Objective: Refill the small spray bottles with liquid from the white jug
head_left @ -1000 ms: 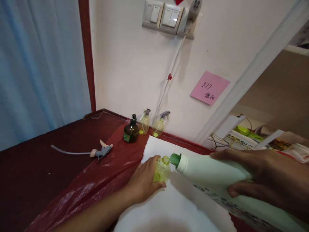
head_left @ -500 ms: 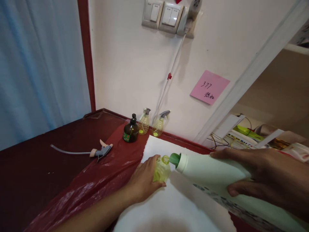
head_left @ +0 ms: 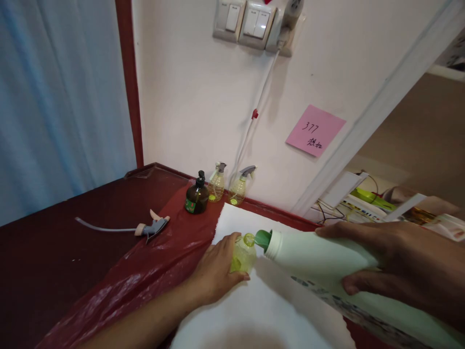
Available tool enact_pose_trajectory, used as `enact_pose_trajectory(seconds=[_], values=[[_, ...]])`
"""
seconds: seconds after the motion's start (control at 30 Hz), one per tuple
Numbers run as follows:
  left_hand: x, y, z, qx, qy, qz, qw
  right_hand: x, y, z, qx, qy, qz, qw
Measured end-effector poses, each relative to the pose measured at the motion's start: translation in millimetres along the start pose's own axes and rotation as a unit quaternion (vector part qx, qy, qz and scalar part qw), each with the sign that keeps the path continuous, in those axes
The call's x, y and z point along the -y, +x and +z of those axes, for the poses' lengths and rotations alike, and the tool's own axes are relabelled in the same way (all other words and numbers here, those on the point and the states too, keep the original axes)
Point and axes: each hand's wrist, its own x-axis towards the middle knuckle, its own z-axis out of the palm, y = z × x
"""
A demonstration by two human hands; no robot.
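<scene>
My left hand [head_left: 220,259] is wrapped round a small clear yellow spray bottle [head_left: 242,254] that has no spray head on it. The bottle's open mouth faces up and to the right. With my right hand [head_left: 395,261] I grip a large pale green bottle [head_left: 312,257], tilted so its neck points left and down. Its green spout [head_left: 263,239] is right beside the small bottle's mouth, and a thin clear stream shows between them. To the left, a grey and peach trigger spray head [head_left: 154,227] with its tube lies on the dark table.
A dark pump bottle [head_left: 197,196] and two yellow spray bottles, one upright [head_left: 217,184] and one beside it [head_left: 238,189], stand along the wall. White paper [head_left: 269,310] and red plastic film [head_left: 145,281] cover part of the table [head_left: 47,257]. Right, a cluttered shelf [head_left: 378,198].
Both hands and both bottles stay almost where they were, with the green spout still at the small bottle's mouth. The view has barely shifted.
</scene>
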Motion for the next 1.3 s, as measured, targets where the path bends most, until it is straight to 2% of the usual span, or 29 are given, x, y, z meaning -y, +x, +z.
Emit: enact_pose_trajectory(seconds=[0.1,1.3], values=[[-0.9,-0.2,-0.3,-0.001,0.002,-0.006,1.0,1.8,0.6,-0.9,0.056,-0.022,0.01,0.998],[1.6,1.3,1.2,-0.001,-0.009,0.003,1.0,2.3,4.5,-6.7,0.082,-0.029,0.029,0.996]])
